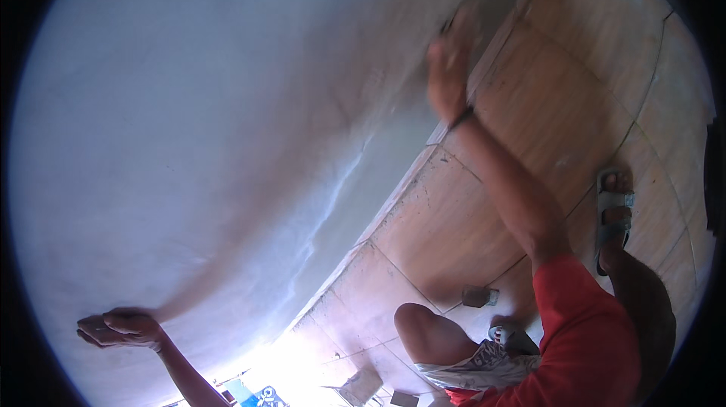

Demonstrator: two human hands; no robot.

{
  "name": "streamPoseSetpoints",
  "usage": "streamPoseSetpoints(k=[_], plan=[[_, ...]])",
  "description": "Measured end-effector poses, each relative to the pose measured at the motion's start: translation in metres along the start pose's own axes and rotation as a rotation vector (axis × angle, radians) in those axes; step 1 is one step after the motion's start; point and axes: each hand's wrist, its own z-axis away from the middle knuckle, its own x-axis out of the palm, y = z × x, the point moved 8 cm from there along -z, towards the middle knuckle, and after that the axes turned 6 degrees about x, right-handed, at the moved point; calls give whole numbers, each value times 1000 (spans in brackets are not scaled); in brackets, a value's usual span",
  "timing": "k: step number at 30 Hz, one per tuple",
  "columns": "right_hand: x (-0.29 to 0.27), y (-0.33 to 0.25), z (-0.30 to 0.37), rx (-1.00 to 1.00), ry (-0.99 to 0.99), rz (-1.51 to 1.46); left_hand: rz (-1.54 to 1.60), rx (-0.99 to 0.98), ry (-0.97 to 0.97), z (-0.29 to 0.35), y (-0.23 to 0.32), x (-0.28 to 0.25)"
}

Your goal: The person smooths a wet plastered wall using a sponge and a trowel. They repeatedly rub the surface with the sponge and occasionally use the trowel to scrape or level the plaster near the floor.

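My left hand point(125, 329) rests against the pale wall point(189, 142) at the lower left. Its fingers look stretched out, partly in shadow. High on the right, my right hand point(451, 67) is at the foot of the wall, above the tile skirting. Motion smears its fingers, which look closed around something small and dark that I cannot make out. A dark band point(461, 117) circles that wrist. Between the hands, a ragged line divides the whitish upper wall from a greyer strip point(355, 188) along the bottom.
Brownish tiles point(446, 218) cover the floor, with a narrow skirting point(363, 244) along the wall. A small grey block point(476, 297) lies near my bare knee point(416, 324). My sandalled foot point(616, 203) is at the right. Further blocks point(361, 386) sit by the bright area below.
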Motion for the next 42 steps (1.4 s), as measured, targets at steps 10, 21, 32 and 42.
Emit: streamPoseSetpoints(k=[10,21,32,42], plan=[[61,-96,166,-476,-238,132,-45,155,45,-19,47,-1],[-22,102,-24,562,116,-676,111,102,-13,-23,10,-1],[129,-27,336,1408,300,-744,92,184,14,-27,22,-7],[54,1,120,785,257,-711,35,69,-16,-27,8,-11]])
